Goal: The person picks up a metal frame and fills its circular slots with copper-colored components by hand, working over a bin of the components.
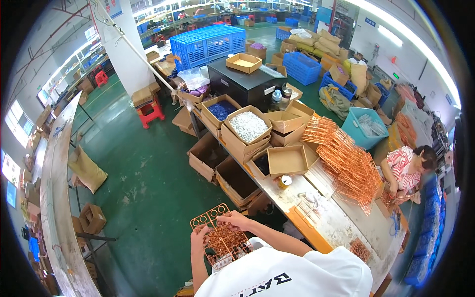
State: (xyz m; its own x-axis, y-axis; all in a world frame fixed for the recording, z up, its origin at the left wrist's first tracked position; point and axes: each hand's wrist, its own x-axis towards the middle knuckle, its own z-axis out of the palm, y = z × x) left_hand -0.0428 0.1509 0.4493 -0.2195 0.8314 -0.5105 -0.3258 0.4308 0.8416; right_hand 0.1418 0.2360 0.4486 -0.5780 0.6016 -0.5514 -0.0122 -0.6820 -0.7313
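Low in front of my body I hold a copper-coloured lattice frame (200, 220), which looks like a moulded sprue with rings along its far end. My left hand (200, 237) is closed on its left edge. Toward the upper right side, my right hand (234, 221) has its fingers closed on the same frame near the rings. Small copper-coloured pieces (223, 238) show below and between its bars; whether they are attached or lie underneath, I cannot tell. My fingertips are partly hidden by the bars.
To my right, a worktable (341, 222) bears stacked copper frames (341, 158), a shallow cardboard box (288, 160), a box of white pieces (248, 126) and a can (285, 181). Open cartons (236, 179) stand beneath. A co-worker (403, 168) sits across it. A long bench (62, 198) runs at left.
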